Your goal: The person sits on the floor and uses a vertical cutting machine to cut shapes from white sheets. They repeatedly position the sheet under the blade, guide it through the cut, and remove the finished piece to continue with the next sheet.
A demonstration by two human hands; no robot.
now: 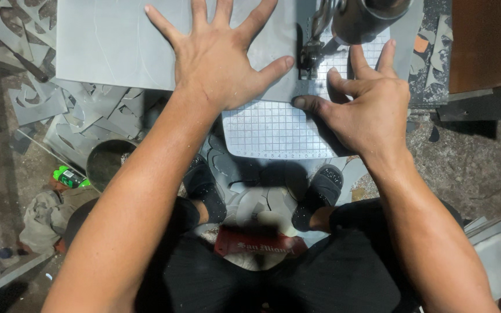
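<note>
Left hand [221,61] is spread wide and pressed flat on the grey sheet [117,40], gripping nothing, while the right hand [366,101] lies open with fingers splayed on the gridded plate [273,130], thumb tip touching the sheet's edge. Below the left forearm sits a dark round bucket [108,162], its contents too shadowed to make out, with grey offcuts [97,113] piled beside it. Just beyond the right fingers, the saw head [366,17] is cut off by the frame's top edge.
</note>
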